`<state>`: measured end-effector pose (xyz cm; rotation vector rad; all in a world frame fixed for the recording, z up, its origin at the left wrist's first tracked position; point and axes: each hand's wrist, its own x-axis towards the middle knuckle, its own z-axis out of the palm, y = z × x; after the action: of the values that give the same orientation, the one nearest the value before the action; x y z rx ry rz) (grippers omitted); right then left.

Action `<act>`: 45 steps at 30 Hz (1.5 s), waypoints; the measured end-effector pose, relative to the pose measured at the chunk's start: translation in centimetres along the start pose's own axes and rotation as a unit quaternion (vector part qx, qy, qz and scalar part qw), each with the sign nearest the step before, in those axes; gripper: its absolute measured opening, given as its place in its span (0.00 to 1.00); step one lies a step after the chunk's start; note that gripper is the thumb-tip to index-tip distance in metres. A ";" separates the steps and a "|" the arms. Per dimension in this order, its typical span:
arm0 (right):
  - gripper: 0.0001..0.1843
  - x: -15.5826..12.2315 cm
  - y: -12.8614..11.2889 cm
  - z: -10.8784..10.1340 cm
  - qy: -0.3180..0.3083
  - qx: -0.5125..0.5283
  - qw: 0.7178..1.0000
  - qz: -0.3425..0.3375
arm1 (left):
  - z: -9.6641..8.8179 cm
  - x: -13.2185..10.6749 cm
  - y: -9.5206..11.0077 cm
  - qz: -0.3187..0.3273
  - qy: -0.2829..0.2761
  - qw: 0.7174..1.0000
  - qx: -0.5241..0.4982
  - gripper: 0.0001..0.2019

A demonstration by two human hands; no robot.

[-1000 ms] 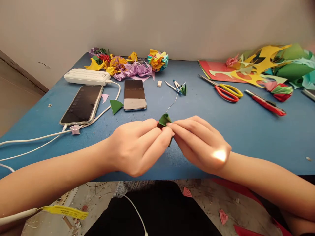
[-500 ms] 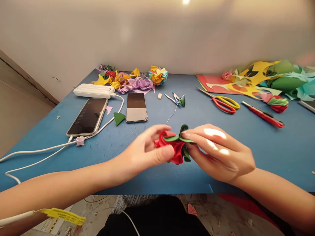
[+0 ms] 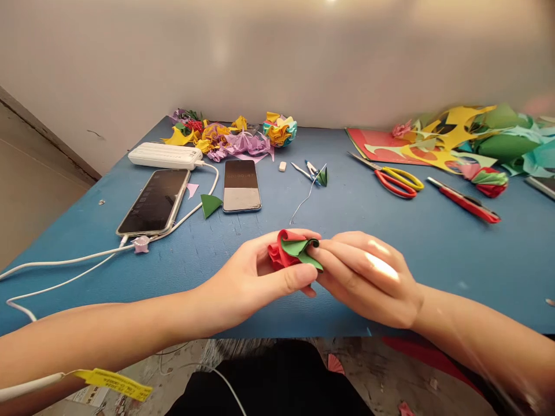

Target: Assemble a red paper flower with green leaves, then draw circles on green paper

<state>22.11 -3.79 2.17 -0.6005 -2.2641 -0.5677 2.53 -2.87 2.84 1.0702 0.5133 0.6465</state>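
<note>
Above the front of the blue table [image 3: 411, 254], a red and green paper flower [image 3: 295, 248] is held between my two hands. My left hand [image 3: 260, 271] is wrapped round its red part, thumb in front and fingers behind. The fingers of my right hand [image 3: 368, 271] are pinched together on the curled green paper at the flower's right side, and their tips are partly hidden. Just beyond the flower lies a thin wire [image 3: 302, 202], with a compass [image 3: 309, 172] and a small dark green folded paper [image 3: 323, 176] near its far end.
At the left are a phone [image 3: 154, 202], a white power bank [image 3: 165, 156] and cables; another phone [image 3: 241, 188] lies near the middle. Scissors [image 3: 396, 180], a red cutter [image 3: 468, 202] and cut paper sheets [image 3: 437, 153] lie to the right. Crumpled paper flowers [image 3: 236, 141] line the back.
The flower has turned in my hands, so its green side faces more toward me. My right hand has shifted slightly left, and its fingers are closer to my left thumb.
</note>
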 end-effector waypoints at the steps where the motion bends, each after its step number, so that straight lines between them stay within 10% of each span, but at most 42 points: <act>1: 0.11 -0.1 0.0 0.2 0.008 -0.002 1.000 0.004 | -0.1 0.0 0.1 -0.002 -0.001 1.000 -0.006 0.17; 23: 0.12 0.0 1.2 2.0 0.075 0.063 0.991 0.089 | -1.4 1.3 1.0 -0.028 0.041 0.998 0.035 0.16; 30: 0.11 -0.1 1.1 2.4 0.068 0.061 0.992 0.090 | -1.5 1.3 0.3 0.021 0.053 0.980 0.190 0.20; 32: 0.10 -0.1 1.1 2.4 0.066 0.050 0.992 0.092 | -1.8 1.1 0.1 0.148 0.142 0.920 0.335 0.23; 37: 0.10 -0.4 0.9 2.7 0.052 -0.005 0.995 0.085 | -2.2 0.7 0.3 0.434 0.213 0.594 0.644 0.13; 45: 0.13 -0.7 0.5 2.9 0.037 -0.050 0.996 0.056 | -1.8 0.4 0.1 0.385 0.184 0.558 0.712 0.09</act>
<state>21.35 -1.97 -0.13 -0.7399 -2.1266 -0.6401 1.64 -1.44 2.18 2.8681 0.9836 1.2868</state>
